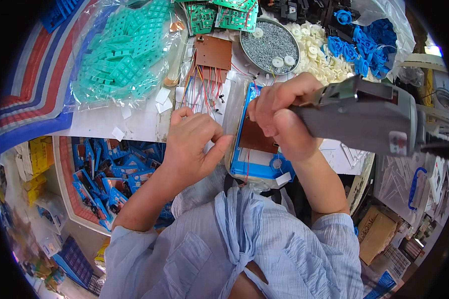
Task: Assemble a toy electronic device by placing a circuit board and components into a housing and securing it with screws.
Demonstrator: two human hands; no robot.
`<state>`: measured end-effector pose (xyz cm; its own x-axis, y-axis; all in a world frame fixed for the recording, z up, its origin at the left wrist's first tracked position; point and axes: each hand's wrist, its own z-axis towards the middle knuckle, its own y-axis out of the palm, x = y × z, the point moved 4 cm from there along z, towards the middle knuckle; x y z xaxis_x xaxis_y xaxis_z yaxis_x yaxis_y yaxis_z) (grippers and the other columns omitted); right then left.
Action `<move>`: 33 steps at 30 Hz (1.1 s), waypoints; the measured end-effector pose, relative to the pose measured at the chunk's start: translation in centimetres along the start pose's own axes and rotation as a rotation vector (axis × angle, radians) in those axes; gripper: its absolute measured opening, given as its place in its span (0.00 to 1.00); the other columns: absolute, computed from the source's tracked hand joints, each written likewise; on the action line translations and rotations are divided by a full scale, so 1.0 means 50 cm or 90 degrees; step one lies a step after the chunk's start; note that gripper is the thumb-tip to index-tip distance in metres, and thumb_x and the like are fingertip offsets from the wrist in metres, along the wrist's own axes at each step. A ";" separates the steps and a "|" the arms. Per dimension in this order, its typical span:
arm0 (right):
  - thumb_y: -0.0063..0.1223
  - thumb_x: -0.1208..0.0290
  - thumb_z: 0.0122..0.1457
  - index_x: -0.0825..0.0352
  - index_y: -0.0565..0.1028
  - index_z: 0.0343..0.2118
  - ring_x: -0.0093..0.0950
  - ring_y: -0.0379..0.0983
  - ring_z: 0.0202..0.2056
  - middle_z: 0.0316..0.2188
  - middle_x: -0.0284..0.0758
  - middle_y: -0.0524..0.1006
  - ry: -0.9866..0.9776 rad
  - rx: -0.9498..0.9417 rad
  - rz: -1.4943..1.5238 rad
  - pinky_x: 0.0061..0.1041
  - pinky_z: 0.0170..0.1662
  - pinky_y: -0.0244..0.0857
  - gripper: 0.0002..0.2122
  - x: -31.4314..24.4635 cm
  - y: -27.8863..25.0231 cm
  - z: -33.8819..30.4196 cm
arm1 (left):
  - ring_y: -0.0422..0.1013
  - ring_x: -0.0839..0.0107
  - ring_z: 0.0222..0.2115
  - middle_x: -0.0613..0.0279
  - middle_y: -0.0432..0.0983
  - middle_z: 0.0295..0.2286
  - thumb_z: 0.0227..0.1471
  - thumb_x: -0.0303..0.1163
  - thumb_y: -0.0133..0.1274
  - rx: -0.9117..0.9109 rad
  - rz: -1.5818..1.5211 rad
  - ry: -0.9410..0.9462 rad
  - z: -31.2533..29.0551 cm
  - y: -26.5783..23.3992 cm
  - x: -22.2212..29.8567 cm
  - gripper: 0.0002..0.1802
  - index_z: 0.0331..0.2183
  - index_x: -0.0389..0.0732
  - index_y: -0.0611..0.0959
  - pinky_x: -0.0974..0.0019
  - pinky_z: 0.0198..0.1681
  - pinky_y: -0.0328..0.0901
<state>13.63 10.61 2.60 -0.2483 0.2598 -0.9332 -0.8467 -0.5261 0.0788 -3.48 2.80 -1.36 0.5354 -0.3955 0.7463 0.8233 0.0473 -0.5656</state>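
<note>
My right hand (287, 112) grips a corded grey electric screwdriver (359, 117) whose working end is hidden beneath my fingers. Under that hand lies a blue plastic casing (254, 169) with a brown circuit board (257, 134) in it and red wires at its lower edge. Left of the casing hovers my left hand (197, 142), its fingers curled in and its thumb toward the casing; whatever those fingers hold, if anything, is hidden. Beyond my hands, more brown boards (213, 52) with loose coloured wires lie on the white work surface.
A round dish of small screws (269, 45) stands at the back, beside white plastic discs (312, 50) and blue parts (366, 47). A clear bag of green keypads (127, 55) is at back left. Below the table's left edge sits a bin of blue assemblies (62, 164).
</note>
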 end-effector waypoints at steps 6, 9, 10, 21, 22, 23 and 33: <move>0.59 0.58 0.64 0.63 0.66 0.41 0.21 0.63 0.18 0.17 0.28 0.67 -0.002 -0.019 -0.097 0.27 0.26 0.60 0.16 0.016 0.002 -0.008 | 0.74 0.68 0.31 0.69 0.78 0.29 0.49 0.29 0.64 -0.018 0.032 0.042 0.016 0.015 0.016 0.09 0.33 0.46 0.80 0.56 0.46 0.56; 0.60 0.57 0.64 0.63 0.67 0.41 0.21 0.63 0.18 0.16 0.28 0.67 0.006 0.027 -0.026 0.27 0.26 0.60 0.17 -0.015 -0.021 -0.006 | 0.75 0.69 0.32 0.70 0.80 0.31 0.48 0.27 0.64 0.019 0.062 0.079 0.020 0.034 0.023 0.09 0.33 0.47 0.81 0.55 0.46 0.56; 0.60 0.57 0.64 0.63 0.67 0.41 0.21 0.63 0.18 0.16 0.28 0.67 0.001 0.037 0.038 0.27 0.26 0.60 0.17 -0.034 -0.022 -0.010 | 0.75 0.69 0.32 0.70 0.80 0.31 0.47 0.27 0.65 0.024 0.056 0.086 0.022 0.039 0.024 0.10 0.33 0.47 0.81 0.55 0.46 0.56; 0.62 0.53 0.62 0.63 0.68 0.42 0.21 0.63 0.17 0.16 0.27 0.68 -0.045 -0.043 0.171 0.27 0.24 0.59 0.19 -0.115 0.012 -0.040 | 0.74 0.67 0.32 0.69 0.80 0.32 0.41 0.31 0.70 -0.012 0.004 0.147 0.007 0.068 0.039 0.16 0.34 0.45 0.81 0.52 0.49 0.55; 0.62 0.54 0.62 0.63 0.68 0.42 0.21 0.64 0.17 0.16 0.27 0.68 -0.042 -0.030 0.169 0.27 0.24 0.59 0.19 -0.110 0.012 -0.045 | 0.74 0.67 0.34 0.69 0.79 0.34 0.40 0.33 0.70 -0.013 0.014 0.137 0.007 0.069 0.041 0.18 0.35 0.46 0.81 0.51 0.50 0.54; 0.62 0.54 0.62 0.63 0.68 0.42 0.22 0.64 0.17 0.16 0.27 0.68 -0.039 -0.017 0.167 0.27 0.24 0.59 0.19 -0.104 0.012 -0.050 | 0.73 0.66 0.36 0.69 0.79 0.36 0.38 0.35 0.71 -0.013 0.024 0.127 0.009 0.069 0.047 0.20 0.36 0.46 0.81 0.50 0.50 0.54; 0.63 0.60 0.63 0.64 0.67 0.38 0.22 0.66 0.21 0.18 0.30 0.69 0.021 -0.034 -0.007 0.29 0.30 0.65 0.16 -0.052 0.007 -0.101 | 0.68 0.62 0.49 0.66 0.74 0.47 0.34 0.45 0.73 -0.094 0.110 0.111 -0.006 0.062 0.041 0.33 0.44 0.46 0.80 0.45 0.57 0.50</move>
<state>16.36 5.65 3.29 -0.2231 0.2400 -0.9448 -0.8227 -0.5662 0.0504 0.13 1.84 -1.70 0.6139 -0.5458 0.5702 0.6799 -0.0014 -0.7333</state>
